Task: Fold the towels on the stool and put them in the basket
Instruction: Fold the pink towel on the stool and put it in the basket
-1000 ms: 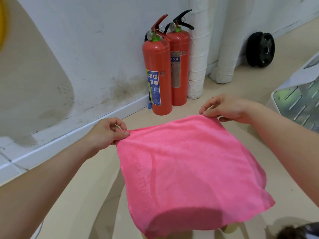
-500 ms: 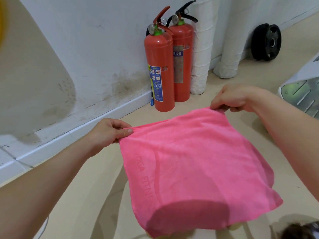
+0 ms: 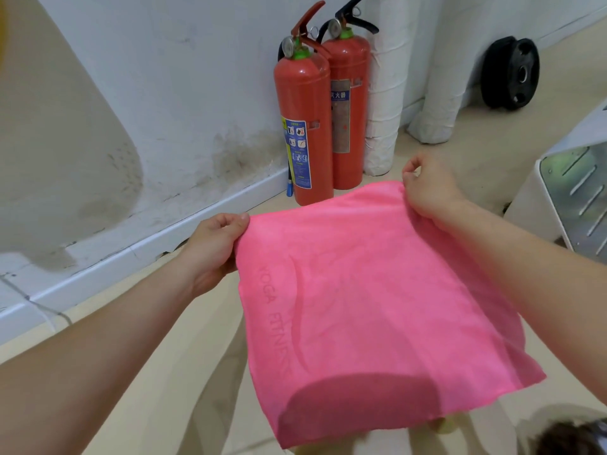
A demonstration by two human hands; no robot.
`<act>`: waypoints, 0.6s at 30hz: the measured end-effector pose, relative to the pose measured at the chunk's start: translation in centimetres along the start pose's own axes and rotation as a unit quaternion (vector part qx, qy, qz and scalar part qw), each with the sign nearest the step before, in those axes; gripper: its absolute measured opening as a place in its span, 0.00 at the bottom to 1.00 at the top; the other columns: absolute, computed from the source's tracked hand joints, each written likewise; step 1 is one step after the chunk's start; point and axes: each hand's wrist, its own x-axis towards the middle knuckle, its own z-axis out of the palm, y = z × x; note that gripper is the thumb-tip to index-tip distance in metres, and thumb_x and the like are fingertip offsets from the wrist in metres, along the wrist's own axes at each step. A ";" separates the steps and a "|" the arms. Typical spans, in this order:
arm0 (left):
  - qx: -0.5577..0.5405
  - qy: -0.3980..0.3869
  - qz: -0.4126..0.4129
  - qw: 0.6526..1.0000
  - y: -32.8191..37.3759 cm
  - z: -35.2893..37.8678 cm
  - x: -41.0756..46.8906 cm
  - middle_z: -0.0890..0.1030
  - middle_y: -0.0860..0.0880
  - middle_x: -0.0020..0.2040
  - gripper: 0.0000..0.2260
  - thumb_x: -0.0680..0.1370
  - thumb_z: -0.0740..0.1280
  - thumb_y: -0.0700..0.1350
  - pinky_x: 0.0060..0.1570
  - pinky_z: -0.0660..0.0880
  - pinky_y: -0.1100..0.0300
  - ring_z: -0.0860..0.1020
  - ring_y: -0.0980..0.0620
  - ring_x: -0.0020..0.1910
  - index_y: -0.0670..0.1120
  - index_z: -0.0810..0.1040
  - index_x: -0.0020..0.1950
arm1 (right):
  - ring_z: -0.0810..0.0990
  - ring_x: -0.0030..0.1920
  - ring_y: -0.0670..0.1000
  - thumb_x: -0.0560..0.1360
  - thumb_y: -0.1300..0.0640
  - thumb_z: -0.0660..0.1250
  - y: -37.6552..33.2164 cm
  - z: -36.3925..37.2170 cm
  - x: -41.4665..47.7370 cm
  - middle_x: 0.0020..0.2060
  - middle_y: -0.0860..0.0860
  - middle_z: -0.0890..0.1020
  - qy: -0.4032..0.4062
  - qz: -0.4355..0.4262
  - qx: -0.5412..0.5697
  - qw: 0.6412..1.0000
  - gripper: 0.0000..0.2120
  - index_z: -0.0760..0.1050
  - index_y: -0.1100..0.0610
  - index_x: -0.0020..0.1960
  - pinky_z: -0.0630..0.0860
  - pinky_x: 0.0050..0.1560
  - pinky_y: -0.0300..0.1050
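Observation:
A pink towel [image 3: 377, 307] with embossed lettering is stretched flat in the air in front of me. My left hand [image 3: 213, 247] pinches its far left corner. My right hand [image 3: 430, 188] grips the far right corner, with the cloth bunched under the fingers. The near edge of the towel hangs down over a surface that it hides. The stool and the basket cannot be made out with certainty.
Two red fire extinguishers [image 3: 305, 119] stand against the white wall, beside wrapped white pipes [image 3: 382, 93]. A black weight plate [image 3: 512, 73] leans on the wall at far right. A white perforated object [image 3: 578, 198] stands at right. A dark object [image 3: 571, 438] sits at the bottom right.
Both hands have come nearer to me and closer together, carrying the towel's far edge; the cloth now bunches slightly at the right corner. The view shifted slightly.

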 end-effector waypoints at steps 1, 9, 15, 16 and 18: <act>-0.022 -0.003 -0.006 1.000 0.1 0.3 -0.1 0.74 0.50 0.35 0.09 0.79 0.65 0.50 0.26 0.73 0.62 0.72 0.54 0.27 0.45 0.74 0.53 | 0.77 0.40 0.57 0.75 0.58 0.59 0.1 0.1 -0.1 0.39 0.56 0.79 0.007 0.015 0.003 1.000 0.04 0.72 0.54 0.47 0.76 0.45 0.50; 0.048 -0.249 -0.017 0.967 1.0 -0.7 -3.1 0.82 0.50 0.42 0.16 0.70 0.70 0.35 0.37 0.77 0.63 0.80 0.54 0.39 0.50 0.78 0.54 | 0.77 0.38 0.49 0.72 0.59 0.72 1.8 -2.4 -0.9 0.43 0.54 0.81 -0.200 0.235 0.210 0.928 0.13 0.79 0.60 0.56 0.76 0.39 0.41; 0.078 -0.086 0.042 0.992 0.6 0.2 -4.0 0.79 0.47 0.42 0.08 0.77 0.66 0.37 0.37 0.78 0.63 0.76 0.55 0.35 0.46 0.83 0.48 | 0.69 0.27 0.46 0.75 0.57 0.64 2.5 -2.8 -2.5 0.35 0.51 0.74 -0.062 0.155 0.203 0.965 0.19 0.72 0.52 0.65 0.65 0.23 0.33; 0.065 -0.056 0.052 0.995 0.5 0.4 -4.0 0.78 0.47 0.44 0.08 0.78 0.65 0.38 0.37 0.78 0.62 0.75 0.55 0.35 0.48 0.82 0.52 | 0.70 0.30 0.47 0.76 0.54 0.64 2.4 -3.2 -2.9 0.38 0.52 0.75 -0.097 0.173 0.189 0.962 0.19 0.71 0.54 0.66 0.67 0.28 0.35; 0.035 -0.037 0.043 0.998 0.4 0.7 -4.4 0.78 0.47 0.46 0.10 0.79 0.66 0.42 0.39 0.76 0.58 0.75 0.53 0.35 0.52 0.79 0.58 | 0.70 0.33 0.49 0.76 0.47 0.64 2.3 -4.6 -4.1 0.39 0.54 0.74 -0.178 0.205 0.154 0.950 0.18 0.74 0.58 0.60 0.68 0.34 0.39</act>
